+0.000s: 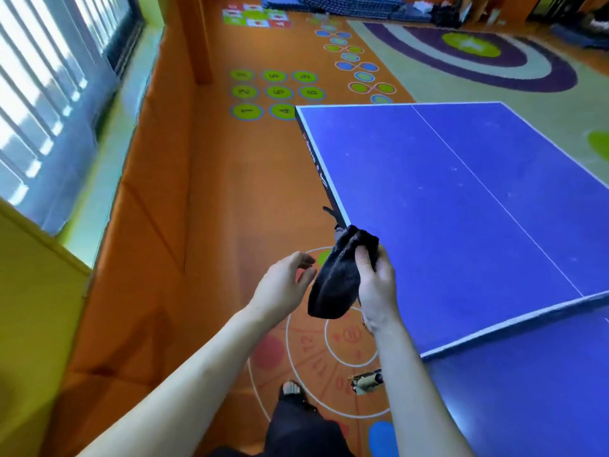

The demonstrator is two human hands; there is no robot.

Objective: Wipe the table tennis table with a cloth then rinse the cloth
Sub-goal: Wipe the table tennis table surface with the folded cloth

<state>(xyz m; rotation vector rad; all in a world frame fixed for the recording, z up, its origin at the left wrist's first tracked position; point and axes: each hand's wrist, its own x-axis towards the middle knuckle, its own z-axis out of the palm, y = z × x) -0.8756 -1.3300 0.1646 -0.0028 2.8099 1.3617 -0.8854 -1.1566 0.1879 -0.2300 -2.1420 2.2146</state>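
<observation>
Black and soft, the bunched terry cloth (339,278) hangs in a limp, rumpled fold from my right hand (375,285), just off the left edge of the blue table tennis table (461,199), its upper end reaching over that edge. I see my right thumb (362,258) pressed on the fabric and the other fingers curled round the far side, so the cloth is gripped near its top while the lower part droops free. My left hand (283,285) sits just beside the cloth, apart from it as far as I can tell, fingers loosely bent and slightly spread, holding nothing.

The tabletop is smooth and matt with thin white lines: one down the middle, one along each border. Faint pale specks dot the surface. A dark side rail with small print runs along the left edge. A second blue panel (527,390) lies lower, at the near right.

Below my arms I see dark trousers (296,423) and the orange play floor (211,192) printed with numbered green circles (278,92) and a white ring target. A barred window (43,103) fills the left wall.
</observation>
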